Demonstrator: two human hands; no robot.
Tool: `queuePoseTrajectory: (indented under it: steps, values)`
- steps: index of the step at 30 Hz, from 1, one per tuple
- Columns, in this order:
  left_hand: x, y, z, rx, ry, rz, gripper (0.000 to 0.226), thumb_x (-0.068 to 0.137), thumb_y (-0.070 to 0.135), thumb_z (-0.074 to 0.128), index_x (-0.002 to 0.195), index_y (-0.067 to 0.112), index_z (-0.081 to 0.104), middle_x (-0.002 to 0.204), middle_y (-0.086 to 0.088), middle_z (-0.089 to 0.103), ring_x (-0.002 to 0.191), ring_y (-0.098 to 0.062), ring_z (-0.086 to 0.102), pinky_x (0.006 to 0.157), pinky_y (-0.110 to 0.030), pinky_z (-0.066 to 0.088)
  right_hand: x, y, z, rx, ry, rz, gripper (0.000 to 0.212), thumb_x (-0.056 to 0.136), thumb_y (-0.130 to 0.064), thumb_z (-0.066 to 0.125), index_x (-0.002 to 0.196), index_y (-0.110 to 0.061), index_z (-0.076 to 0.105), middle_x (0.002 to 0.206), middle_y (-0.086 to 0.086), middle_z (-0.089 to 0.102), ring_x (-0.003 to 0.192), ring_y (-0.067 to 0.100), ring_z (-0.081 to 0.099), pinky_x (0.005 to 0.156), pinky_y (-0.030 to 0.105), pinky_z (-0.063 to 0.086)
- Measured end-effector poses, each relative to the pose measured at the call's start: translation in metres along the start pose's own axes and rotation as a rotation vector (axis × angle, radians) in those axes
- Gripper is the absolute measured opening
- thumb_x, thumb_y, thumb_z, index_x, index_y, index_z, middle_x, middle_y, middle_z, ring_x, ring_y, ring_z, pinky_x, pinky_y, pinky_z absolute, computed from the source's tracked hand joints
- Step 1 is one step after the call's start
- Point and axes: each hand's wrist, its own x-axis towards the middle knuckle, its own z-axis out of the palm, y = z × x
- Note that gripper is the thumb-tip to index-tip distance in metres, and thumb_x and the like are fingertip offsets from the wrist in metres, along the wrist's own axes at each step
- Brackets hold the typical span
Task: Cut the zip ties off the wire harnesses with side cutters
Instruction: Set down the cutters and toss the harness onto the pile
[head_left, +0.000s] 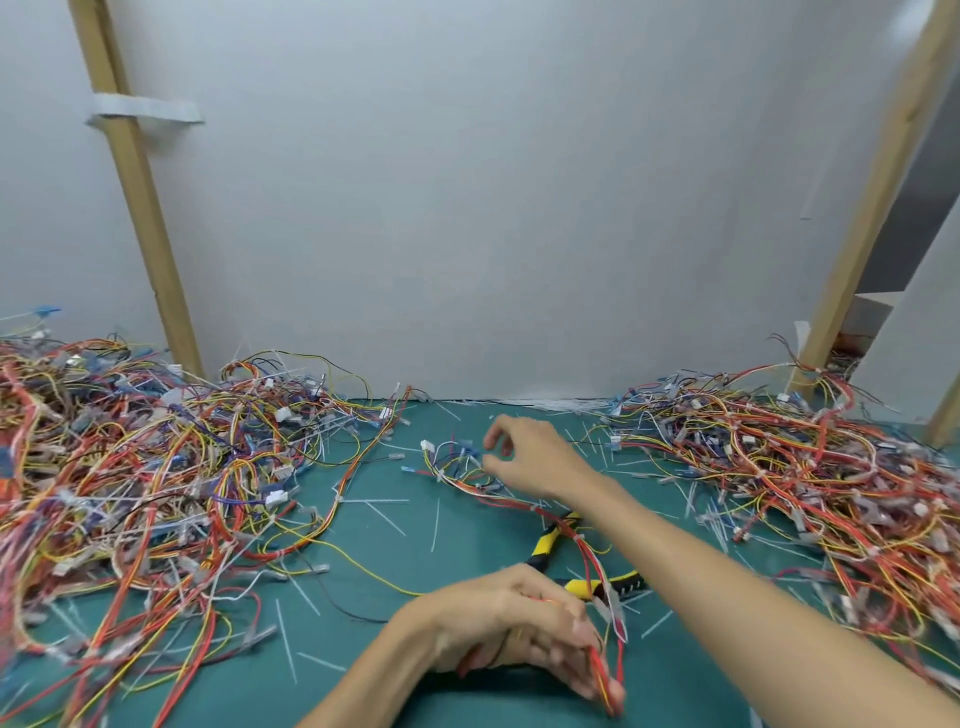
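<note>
— Wire harness (498, 496)?
— On the green bench (363, 561), stretched between both hands, draped over the yellow-handled side cutters (545, 543)
— Left hand (509, 629)?
— Fingers (597, 686) clamped round the near red and yellow wires
— Right hand (530, 457)?
— Bent over the far connector end, thumb and forefinger hooked; pinching or merely touching, cannot tell
— Around?
— Harness heaps (130, 467) on both sides, cut zip ties (384, 517) scattered between

a pale grey wall (493, 208) rises behind the teal bench (483, 535). a wooden post (136, 171) leans at ten o'clock, white tape (150, 110) round it; a second post (885, 171) at two o'clock.
</note>
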Motion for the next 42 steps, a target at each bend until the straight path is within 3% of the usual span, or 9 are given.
queuePoseTrajectory:
  steps: [5,7,11,18,27,32,35,39,42]
  values:
    - [0.0,0.003,0.004,-0.006,0.023,0.03,0.028,0.091,0.004,0.052,0.067,0.014,0.064,0.105,-0.029,0.05,0.099,-0.036,0.057,0.092,-0.04,0.049,0.01,-0.017,0.027,-0.26,-0.303,0.11,0.087,0.08,-0.063,0.062,0.15,-0.044,0.013,0.156,0.016,0.017,0.139,0.043,0.029,0.11,0.056,0.031]
    - [-0.001,0.002,0.005,-0.01,0.033,0.017,0.032,0.09,0.003,0.051,0.064,0.017,0.064,0.102,-0.026,0.051,0.097,-0.034,0.059,0.09,-0.035,0.051,0.013,-0.013,0.04,-0.284,-0.335,0.199,0.075,0.089,-0.066,0.048,0.15,-0.049,0.009,0.159,0.017,0.01,0.144,0.044,0.018,0.112,0.058,0.023]
    - [-0.001,-0.002,0.001,-0.039,0.023,0.005,0.028,0.09,0.005,0.053,0.065,0.013,0.061,0.096,-0.019,0.059,0.09,-0.028,0.065,0.09,-0.034,0.051,0.015,-0.003,0.052,-0.282,-0.128,0.142,0.046,0.102,-0.053,0.028,0.145,-0.038,0.035,0.142,0.018,0.046,0.134,0.037,0.038,0.107,0.047,0.028]
    - [0.004,-0.011,-0.004,-0.244,0.076,0.076,0.045,0.089,0.049,0.061,0.094,0.005,0.066,0.098,-0.018,0.067,0.104,-0.033,0.064,0.098,-0.043,0.047,0.016,-0.001,-0.003,0.966,-0.127,0.324,0.042,0.102,-0.051,0.034,0.095,-0.017,0.059,0.095,0.008,0.057,0.073,0.022,0.055,0.067,0.03,0.044]
    - [0.004,0.018,-0.029,-0.144,0.831,0.473,0.022,0.079,0.031,0.066,0.077,0.009,0.067,0.08,-0.016,0.065,0.063,-0.021,0.064,0.053,-0.026,0.051,0.009,-0.02,-0.065,1.544,-0.243,0.095,0.042,0.098,-0.04,0.038,0.126,-0.022,0.064,0.124,0.017,0.063,0.116,0.04,0.058,0.085,0.037,0.047]
    - [0.006,0.044,-0.064,0.115,1.238,0.661,0.031,0.083,0.041,0.056,0.11,0.025,0.059,0.112,0.0,0.063,0.094,-0.009,0.063,0.079,-0.03,0.045,0.009,-0.024,-0.079,1.699,-0.354,-0.022,0.053,0.099,-0.042,0.036,0.142,-0.014,0.05,0.141,0.02,0.052,0.13,0.042,0.048,0.096,0.041,0.042]
    - [0.024,0.05,-0.078,0.019,1.059,0.627,0.046,0.085,0.052,0.052,0.128,0.034,0.053,0.131,0.006,0.058,0.119,-0.011,0.055,0.097,-0.037,0.038,0.008,-0.015,-0.068,1.777,-0.378,-0.035,0.053,0.101,-0.041,0.035,0.144,-0.015,0.047,0.146,0.019,0.046,0.135,0.042,0.043,0.108,0.042,0.034]
    - [0.046,0.019,-0.085,-0.394,0.673,0.439,0.06,0.086,0.067,0.038,0.109,0.024,0.072,0.103,-0.005,0.068,0.099,-0.022,0.061,0.101,-0.047,0.038,-0.001,0.005,-0.037,1.793,-0.359,-0.002,0.051,0.1,-0.041,0.037,0.141,-0.013,0.052,0.141,0.019,0.052,0.132,0.043,0.046,0.092,0.041,0.043]
    - [0.048,-0.003,-0.096,-0.585,0.575,0.328,0.073,0.083,0.075,0.037,0.112,0.017,0.072,0.118,-0.014,0.062,0.116,-0.033,0.056,0.113,-0.057,0.029,-0.004,0.019,-0.017,1.843,-0.297,0.043,0.044,0.099,-0.037,0.038,0.13,-0.015,0.061,0.139,0.022,0.053,0.131,0.044,0.047,0.095,0.044,0.041]
